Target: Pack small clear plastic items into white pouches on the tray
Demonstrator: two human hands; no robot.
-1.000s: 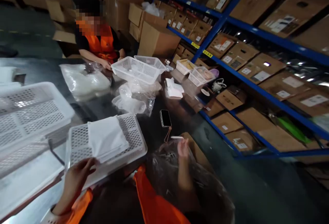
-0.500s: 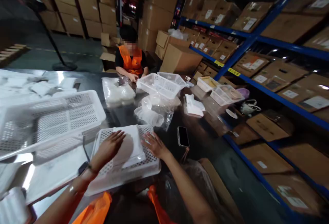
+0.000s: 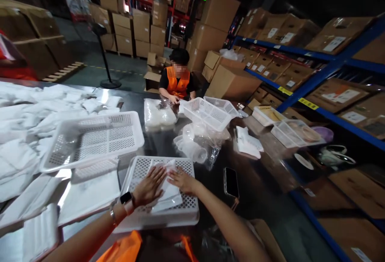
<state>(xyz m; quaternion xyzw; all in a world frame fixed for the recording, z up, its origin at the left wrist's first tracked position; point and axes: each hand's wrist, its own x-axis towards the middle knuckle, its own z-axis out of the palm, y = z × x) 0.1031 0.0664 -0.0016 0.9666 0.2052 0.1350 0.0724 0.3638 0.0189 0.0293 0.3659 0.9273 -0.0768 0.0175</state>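
Observation:
A white folded packet, which looks like cloth in a clear bag, lies flat on a white perforated basket turned bottom up. My left hand presses flat on the packet's left part, fingers stretched out. My right hand lies on its upper right part, fingers extended and close to the left fingertips. Neither hand grips anything. Part of the packet is hidden beneath both palms.
An upright white basket stands left, beside heaps of white folded pieces. Ahead are clear plastic bags, more baskets and a seated co-worker. A phone lies right. Blue shelving holds cartons.
My hands have come closer together over the packet; the right hand has moved from its edge onto it. The camera view has turned left, so the surroundings shift right.

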